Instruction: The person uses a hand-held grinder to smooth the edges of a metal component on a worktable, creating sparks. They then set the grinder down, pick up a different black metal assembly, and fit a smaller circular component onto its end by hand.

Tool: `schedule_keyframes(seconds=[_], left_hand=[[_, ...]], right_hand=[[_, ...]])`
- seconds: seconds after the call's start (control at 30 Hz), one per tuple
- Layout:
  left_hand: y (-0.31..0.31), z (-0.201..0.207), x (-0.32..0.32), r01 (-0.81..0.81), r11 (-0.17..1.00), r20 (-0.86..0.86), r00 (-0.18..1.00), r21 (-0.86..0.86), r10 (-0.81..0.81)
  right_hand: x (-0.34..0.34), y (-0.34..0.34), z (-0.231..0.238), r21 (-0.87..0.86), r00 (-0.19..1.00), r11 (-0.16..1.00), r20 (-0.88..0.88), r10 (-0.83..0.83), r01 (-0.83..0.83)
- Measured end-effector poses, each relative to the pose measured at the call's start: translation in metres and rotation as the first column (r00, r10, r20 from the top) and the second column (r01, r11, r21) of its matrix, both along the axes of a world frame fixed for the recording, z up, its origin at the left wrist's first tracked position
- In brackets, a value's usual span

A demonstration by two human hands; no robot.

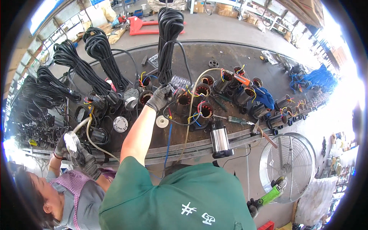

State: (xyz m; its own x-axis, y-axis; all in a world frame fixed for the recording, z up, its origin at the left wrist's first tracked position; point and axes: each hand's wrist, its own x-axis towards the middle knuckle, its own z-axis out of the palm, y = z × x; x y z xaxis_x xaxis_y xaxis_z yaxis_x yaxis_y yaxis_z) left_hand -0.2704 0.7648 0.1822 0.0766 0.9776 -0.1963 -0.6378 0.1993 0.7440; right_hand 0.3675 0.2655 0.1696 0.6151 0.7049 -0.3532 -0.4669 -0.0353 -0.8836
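My left hand (161, 97), in a grey glove, reaches across the workbench (224, 57). Its fingers are curled round the lower end of a tall coil of black cable (167, 46). Close beside it stand several open motor housings (206, 110) with red, yellow and blue wires sticking out. A white disc (162, 122) lies just below that hand. Down at the lower right, away from the bench, my right hand (253, 209) is gloved and closed on a green angle grinder (271, 193), partly hidden by my green shirt.
At the left, a co-worker's gloved hands (86, 163) hold a round silver part (71, 143). More cable coils (105, 57) stand behind. A shiny metal cylinder (220, 138), a hammer (256, 126) and an orange tool (242, 79) are at the bench. A large fan (287, 168) stands right.
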Motion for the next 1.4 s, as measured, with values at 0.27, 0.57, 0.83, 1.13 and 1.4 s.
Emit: schedule_keyframes(seconds=[0.27, 0.57, 0.83, 1.13, 1.4], left_hand=[[-0.062, 0.009, 0.028, -0.043, 0.998, 0.063, 0.997, 0.043, 0.041], [-0.109, 0.003, 0.058, -0.074, 0.996, 0.168, 0.984, 0.056, 0.064], [-0.132, 0.02, 0.081, -0.08, 0.98, 0.367, 0.93, 0.185, 0.006], [-0.145, 0.042, 0.093, -0.152, 0.974, 0.219, 0.969, 0.171, 0.113], [-0.15, 0.046, 0.103, -0.186, 0.955, 0.274, 0.954, 0.231, 0.12]], right_hand=[[-0.015, 0.03, 0.011, -0.035, 0.999, 0.999, -0.012, 0.036, -0.036], [-0.017, 0.055, 0.013, -0.018, 0.997, 0.997, -0.027, 0.074, -0.075], [0.014, 0.043, -0.008, -0.034, 0.98, 0.982, -0.074, 0.183, -0.186], [0.037, 0.031, -0.021, -0.069, 0.981, 0.984, -0.108, 0.158, -0.166], [0.058, 0.023, -0.029, -0.084, 0.978, 0.983, -0.143, 0.149, -0.162]])
